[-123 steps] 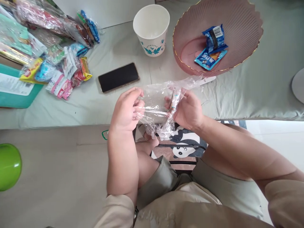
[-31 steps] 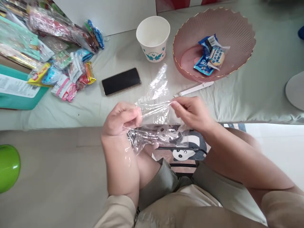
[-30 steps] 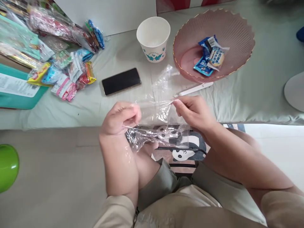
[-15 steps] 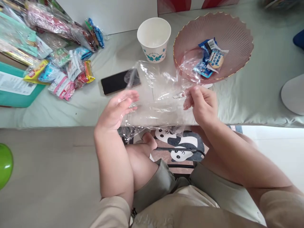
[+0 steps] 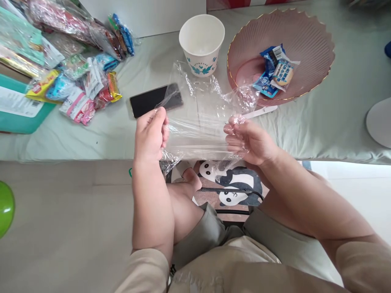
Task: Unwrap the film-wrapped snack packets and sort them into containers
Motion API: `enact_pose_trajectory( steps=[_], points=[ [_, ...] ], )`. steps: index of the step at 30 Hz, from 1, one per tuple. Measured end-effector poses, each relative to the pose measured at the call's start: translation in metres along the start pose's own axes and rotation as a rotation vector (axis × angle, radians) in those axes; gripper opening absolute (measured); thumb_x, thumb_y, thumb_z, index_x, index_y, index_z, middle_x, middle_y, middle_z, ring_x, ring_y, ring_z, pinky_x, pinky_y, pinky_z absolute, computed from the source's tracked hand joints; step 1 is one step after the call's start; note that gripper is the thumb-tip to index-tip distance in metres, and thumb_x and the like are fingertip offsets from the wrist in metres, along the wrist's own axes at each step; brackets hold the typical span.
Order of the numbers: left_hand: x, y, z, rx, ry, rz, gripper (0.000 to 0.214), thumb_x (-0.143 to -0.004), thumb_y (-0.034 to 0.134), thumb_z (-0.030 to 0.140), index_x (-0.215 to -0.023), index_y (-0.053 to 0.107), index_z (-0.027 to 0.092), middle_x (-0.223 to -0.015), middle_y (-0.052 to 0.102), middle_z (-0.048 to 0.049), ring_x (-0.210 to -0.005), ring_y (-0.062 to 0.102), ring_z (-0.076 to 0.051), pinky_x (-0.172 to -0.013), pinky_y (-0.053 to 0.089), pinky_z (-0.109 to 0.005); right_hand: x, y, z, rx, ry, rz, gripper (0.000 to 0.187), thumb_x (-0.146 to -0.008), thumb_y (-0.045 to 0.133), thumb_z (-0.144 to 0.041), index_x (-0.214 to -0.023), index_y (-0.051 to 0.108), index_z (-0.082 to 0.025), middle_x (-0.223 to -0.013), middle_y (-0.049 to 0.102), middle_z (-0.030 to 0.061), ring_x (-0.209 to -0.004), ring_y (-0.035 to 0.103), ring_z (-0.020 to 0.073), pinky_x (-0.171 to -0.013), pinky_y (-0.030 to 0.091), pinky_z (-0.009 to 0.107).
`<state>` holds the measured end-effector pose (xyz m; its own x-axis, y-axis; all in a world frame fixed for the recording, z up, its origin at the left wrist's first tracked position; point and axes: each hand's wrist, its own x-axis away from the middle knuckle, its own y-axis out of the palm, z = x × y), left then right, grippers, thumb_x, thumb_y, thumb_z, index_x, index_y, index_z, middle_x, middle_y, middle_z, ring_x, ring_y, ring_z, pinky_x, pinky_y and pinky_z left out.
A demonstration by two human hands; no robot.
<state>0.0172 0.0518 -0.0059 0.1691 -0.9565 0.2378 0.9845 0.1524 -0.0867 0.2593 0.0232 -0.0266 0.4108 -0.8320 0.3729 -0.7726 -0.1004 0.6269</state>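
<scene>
A clear plastic bag [image 5: 198,126] is stretched between my two hands over the front edge of the covered table. My left hand [image 5: 152,132] is closed in a fist on the bag's left side. On the other side, my right hand [image 5: 252,138] has its fingers curled, gripping the bag's right side. Creases run across the film from hand to hand. Behind the bag lies a black phone [image 5: 146,101], partly covered by the film. A white paper cup [image 5: 201,40] with teal leaf prints stands just beyond it.
A pink ribbed bowl [image 5: 308,53] with a gold rim holds several blue-and-white wrapped snacks [image 5: 284,73]. By it lies a white, narrow, flat object [image 5: 261,112]. Packaged snacks [image 5: 79,106] are piled at left beside a teal package [image 5: 21,118]. A white round object [image 5: 380,124] sits at right.
My left hand has gone from open fingers to a closed grip on the bag. The film is now pulled tauter between my hands. The camera view has shifted slightly.
</scene>
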Motion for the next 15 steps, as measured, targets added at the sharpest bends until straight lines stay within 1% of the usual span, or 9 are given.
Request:
enact_pose_trajectory(
  steps=[2, 4, 6, 8, 10, 11, 13, 15],
  points=[
    [0.000, -0.001, 0.000, -0.015, 0.000, 0.020, 0.054, -0.078, 0.080, 0.065, -0.062, 0.051, 0.022, -0.043, 0.039, 0.0087, -0.032, 0.028, -0.005, -0.030, 0.012, -0.022, 0.000, 0.001, -0.002, 0.009, 0.025, 0.029, 0.047, -0.068, 0.084, -0.039, -0.083, 0.042, -0.024, -0.069, 0.048, -0.0086, -0.046, 0.019, 0.0029, -0.042, 0.012, 0.023],
    [0.000, -0.002, -0.001, -0.044, 0.016, 0.028, 0.053, -0.082, 0.077, 0.064, -0.063, 0.051, 0.022, -0.043, 0.040, 0.0083, -0.033, 0.029, -0.005, -0.031, 0.012, -0.023, 0.000, 0.002, -0.003, 0.058, 0.013, 0.056, 0.049, -0.068, 0.084, -0.048, -0.085, 0.044, -0.025, -0.070, 0.046, -0.0075, -0.047, 0.020, 0.0045, -0.044, 0.011, 0.024],
    [0.000, -0.003, -0.002, -0.065, 0.048, 0.037, 0.052, -0.086, 0.073, 0.064, -0.064, 0.051, 0.022, -0.041, 0.039, 0.0081, -0.033, 0.028, -0.005, -0.032, 0.012, -0.024, 0.000, 0.000, -0.003, 0.126, -0.032, 0.073, 0.052, -0.069, 0.084, -0.059, -0.085, 0.048, -0.025, -0.067, 0.038, -0.0076, -0.050, 0.020, 0.0061, -0.045, 0.012, 0.025],
    [0.000, -0.006, -0.003, -0.076, 0.084, 0.033, 0.050, -0.089, 0.071, 0.062, -0.065, 0.052, 0.023, -0.040, 0.039, 0.0081, -0.033, 0.028, -0.005, -0.033, 0.011, -0.025, 0.001, -0.002, -0.001, 0.207, -0.087, 0.069, 0.056, -0.071, 0.084, -0.066, -0.079, 0.047, -0.024, -0.063, 0.026, -0.0082, -0.051, 0.018, 0.0071, -0.047, 0.015, 0.025],
    [-0.002, -0.010, -0.005, -0.075, 0.109, 0.014, 0.046, -0.090, 0.071, 0.057, -0.065, 0.052, 0.023, -0.041, 0.038, 0.0081, -0.033, 0.027, -0.005, -0.035, 0.009, -0.026, 0.001, -0.005, 0.000, 0.273, -0.166, 0.078, 0.062, -0.074, 0.082, -0.070, -0.069, 0.041, -0.024, -0.062, 0.018, -0.0079, -0.053, 0.018, 0.0079, -0.049, 0.021, 0.026],
    [-0.003, -0.012, -0.006, -0.070, 0.116, 0.006, 0.044, -0.090, 0.072, 0.054, -0.065, 0.052, 0.023, -0.042, 0.037, 0.0080, -0.033, 0.027, -0.005, -0.036, 0.009, -0.026, 0.000, -0.006, 0.000, 0.290, -0.219, 0.095, 0.066, -0.074, 0.082, -0.071, -0.066, 0.037, -0.023, -0.062, 0.018, -0.0074, -0.054, 0.020, 0.0084, -0.051, 0.027, 0.026],
    [-0.004, -0.015, -0.007, -0.061, 0.117, 0.001, 0.043, -0.090, 0.072, 0.051, -0.065, 0.052, 0.024, -0.042, 0.037, 0.0079, -0.033, 0.026, -0.004, -0.037, 0.008, -0.027, 0.001, -0.007, 0.000, 0.282, -0.317, 0.134, 0.069, -0.073, 0.083, -0.070, -0.065, 0.034, -0.023, -0.063, 0.020, -0.0061, -0.057, 0.030, 0.0096, -0.060, 0.040, 0.027],
    [-0.004, -0.018, -0.007, -0.058, 0.109, 0.006, 0.042, -0.089, 0.072, 0.051, -0.065, 0.052, 0.024, -0.042, 0.037, 0.0078, -0.033, 0.026, -0.004, -0.037, 0.009, -0.027, 0.003, -0.007, -0.001, 0.227, -0.356, 0.162, 0.065, -0.072, 0.086, -0.065, -0.069, 0.036, -0.023, -0.065, 0.024, -0.0059, -0.062, 0.041, 0.0103, -0.068, 0.049, 0.028]
  ],
)
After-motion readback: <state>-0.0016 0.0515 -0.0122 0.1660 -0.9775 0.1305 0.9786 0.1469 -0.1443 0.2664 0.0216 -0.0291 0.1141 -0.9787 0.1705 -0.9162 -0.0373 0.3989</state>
